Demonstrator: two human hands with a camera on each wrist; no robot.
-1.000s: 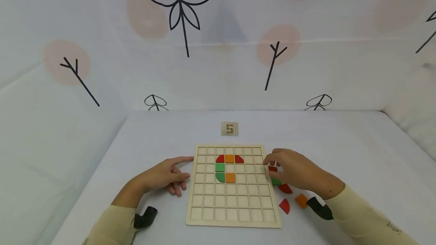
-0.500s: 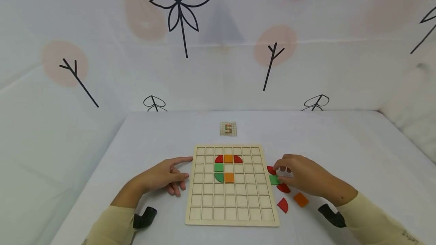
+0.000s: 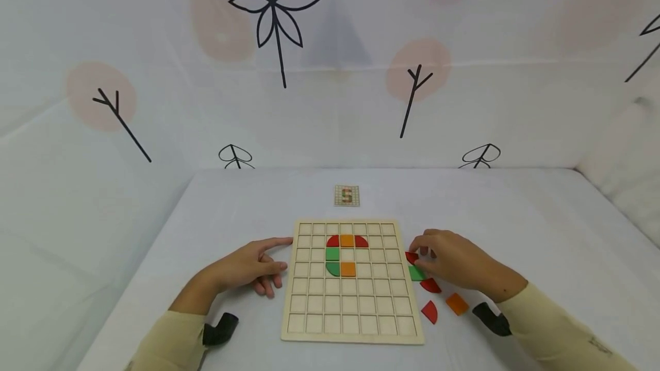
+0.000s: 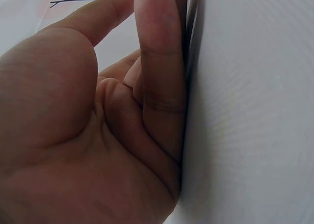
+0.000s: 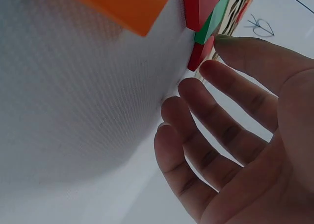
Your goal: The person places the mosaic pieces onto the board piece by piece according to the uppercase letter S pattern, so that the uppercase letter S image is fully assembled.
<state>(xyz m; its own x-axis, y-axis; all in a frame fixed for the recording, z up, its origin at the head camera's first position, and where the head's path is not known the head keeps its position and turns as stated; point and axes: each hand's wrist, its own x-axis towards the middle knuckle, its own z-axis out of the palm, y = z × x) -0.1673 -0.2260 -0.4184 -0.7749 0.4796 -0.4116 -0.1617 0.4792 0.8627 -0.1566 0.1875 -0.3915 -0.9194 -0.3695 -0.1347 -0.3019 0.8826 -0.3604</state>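
My left hand [image 3: 246, 267] rests on the table by the wooden grid board [image 3: 356, 339], index fingertip at its left edge. The thumb points to the board and the other fingers fold under; the left wrist view has the palm [image 4: 73, 180] close up. On the board, red, orange and green tiles form a curved figure, including a green square tile [image 3: 332, 253] and an orange square tile [image 3: 348, 269]. My right hand [image 3: 454, 259] is low over the loose tiles, thumb and index fingertips right at a red quarter-circle tile [image 3: 411, 257]. Its fingers [image 5: 230, 133] are spread and gently bent.
Beside the board lie a loose green tile [image 3: 416, 273], two more red quarter-circle tiles, one nearer me [image 3: 429, 312], and an orange square tile [image 3: 456, 304]. A small pattern card [image 3: 346, 195] with an S figure lies behind the board. Patterned white cloth surrounds the table.
My right hand moved right, away from the board's edge, then slightly back left to the red quarter-circle tile. The left hand and the tiles on the board stay put.
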